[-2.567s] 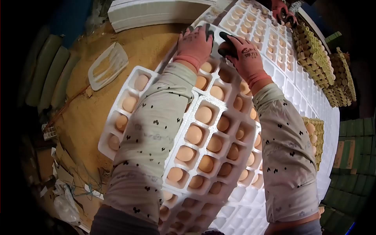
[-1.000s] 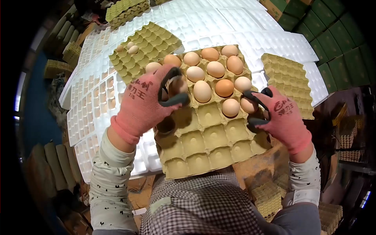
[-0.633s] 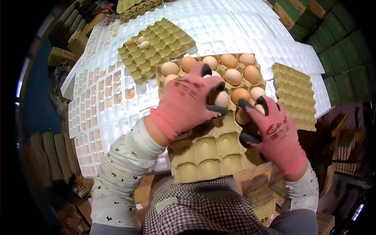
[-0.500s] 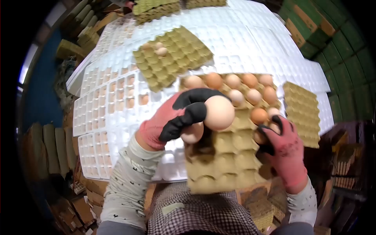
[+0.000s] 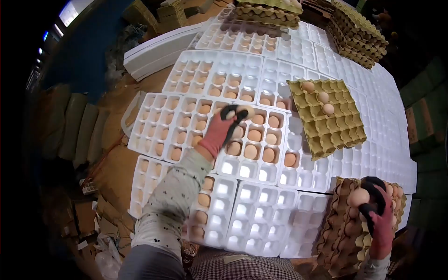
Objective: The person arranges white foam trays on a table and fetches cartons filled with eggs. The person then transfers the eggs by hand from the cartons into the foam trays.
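My left hand, in a red glove with black fingers, reaches over a white foam egg tray. Its fingers are closed around a pale egg above the partly filled cells; whether a second egg is in that hand I cannot tell. Several brown eggs sit in cells beside it. At the lower right, my right hand, gloved alike, is closed on a light egg. It is over a brown pulp egg tray that holds more eggs along its right side, partly hidden by the hand.
Another pulp tray with 3 eggs lies across the foam trays. Stacked pulp trays stand at the back and back right. A white foam block lies at the far left, rolled sacks on the left.
The view has turned left. My left hand has moved from above the pulp tray out over the foam trays with an egg. My right hand has lifted an egg from among those in the pulp tray.
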`<state>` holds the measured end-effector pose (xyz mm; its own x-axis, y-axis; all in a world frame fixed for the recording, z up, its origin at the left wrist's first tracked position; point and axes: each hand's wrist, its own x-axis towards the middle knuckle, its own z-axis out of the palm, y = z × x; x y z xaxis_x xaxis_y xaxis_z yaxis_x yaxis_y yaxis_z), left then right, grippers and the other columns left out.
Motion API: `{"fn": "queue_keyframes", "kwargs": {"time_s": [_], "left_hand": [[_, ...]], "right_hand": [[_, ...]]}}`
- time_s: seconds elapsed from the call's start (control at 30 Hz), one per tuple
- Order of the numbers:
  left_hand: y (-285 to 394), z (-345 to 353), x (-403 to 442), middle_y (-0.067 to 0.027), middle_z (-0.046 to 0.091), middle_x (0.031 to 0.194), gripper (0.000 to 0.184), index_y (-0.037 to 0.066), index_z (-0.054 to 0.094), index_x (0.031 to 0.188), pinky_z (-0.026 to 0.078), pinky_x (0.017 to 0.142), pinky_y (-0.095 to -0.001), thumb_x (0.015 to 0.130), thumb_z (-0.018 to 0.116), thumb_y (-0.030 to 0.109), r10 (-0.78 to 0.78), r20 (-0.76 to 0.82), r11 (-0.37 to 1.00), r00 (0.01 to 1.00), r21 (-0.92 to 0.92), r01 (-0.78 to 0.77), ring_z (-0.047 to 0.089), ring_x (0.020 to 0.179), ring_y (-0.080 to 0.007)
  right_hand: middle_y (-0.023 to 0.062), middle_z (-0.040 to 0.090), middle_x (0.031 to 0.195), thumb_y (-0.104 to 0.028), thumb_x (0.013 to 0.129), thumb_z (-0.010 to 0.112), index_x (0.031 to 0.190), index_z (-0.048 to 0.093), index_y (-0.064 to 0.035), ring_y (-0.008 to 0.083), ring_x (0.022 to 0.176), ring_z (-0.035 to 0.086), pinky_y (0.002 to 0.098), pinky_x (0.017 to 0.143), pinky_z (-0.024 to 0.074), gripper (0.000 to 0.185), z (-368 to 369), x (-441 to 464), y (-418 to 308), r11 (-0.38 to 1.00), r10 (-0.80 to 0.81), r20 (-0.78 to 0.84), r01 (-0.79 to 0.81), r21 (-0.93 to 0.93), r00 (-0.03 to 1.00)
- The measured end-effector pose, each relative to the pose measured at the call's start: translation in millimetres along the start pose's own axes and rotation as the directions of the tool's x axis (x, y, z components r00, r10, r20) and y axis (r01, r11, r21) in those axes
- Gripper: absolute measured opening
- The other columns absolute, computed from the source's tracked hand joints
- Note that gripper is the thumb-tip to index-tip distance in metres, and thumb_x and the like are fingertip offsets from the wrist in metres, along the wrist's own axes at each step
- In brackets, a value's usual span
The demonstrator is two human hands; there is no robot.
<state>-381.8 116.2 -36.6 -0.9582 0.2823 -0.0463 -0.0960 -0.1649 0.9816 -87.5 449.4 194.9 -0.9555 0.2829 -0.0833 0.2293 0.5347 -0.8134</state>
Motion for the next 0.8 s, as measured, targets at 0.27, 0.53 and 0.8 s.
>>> {"fn": "queue_keyframes", "kwargs": {"time_s": [0.27,0.53,0.8], "left_hand": [[37.9,5.7,168.7,-0.0113,0.049,0.124,0.038,0.019,0.060,0.116,0.054,0.081,-0.0431,0.084,0.071,0.038,0.208,0.187,0.078,0.960,0.975,-0.207,0.064,0.102,-0.0300],[45.6,-31.7,239.3,-0.0079,0.063,0.127,0.052,0.019,0.049,0.137,0.050,0.089,-0.0396,0.094,0.054,0.048,0.090,0.293,-0.081,0.952,0.955,-0.286,0.062,0.113,-0.0240],[-19.0,-56.2,239.4,-0.0047,0.065,0.107,0.033,0.016,0.061,0.121,0.046,0.085,-0.0405,0.091,0.061,0.031,0.501,0.307,-0.156,0.809,0.952,-0.265,0.059,0.100,-0.0257]], "right_hand": [[0.0149,0.060,0.114,-0.029,0.082,0.073,0.116,0.065,-0.0121,0.0326,0.105,0.059,0.0410,0.089,0.0493,0.038,211.7,248.9,-20.2,0.807,-0.264,0.027,0.236,-0.541,0.964],[0.0090,0.062,0.115,-0.028,0.080,0.075,0.121,0.063,-0.0203,0.0301,0.102,0.062,0.0409,0.084,0.0510,0.043,266.1,392.2,-33.2,0.554,-0.295,0.143,0.291,-0.780,0.945],[0.0074,0.068,0.115,-0.028,0.084,0.072,0.131,0.057,-0.0176,0.0294,0.108,0.059,0.0391,0.096,0.0433,0.050,272.6,439.7,13.0,0.449,-0.534,0.289,0.557,-0.699,0.794]]}}
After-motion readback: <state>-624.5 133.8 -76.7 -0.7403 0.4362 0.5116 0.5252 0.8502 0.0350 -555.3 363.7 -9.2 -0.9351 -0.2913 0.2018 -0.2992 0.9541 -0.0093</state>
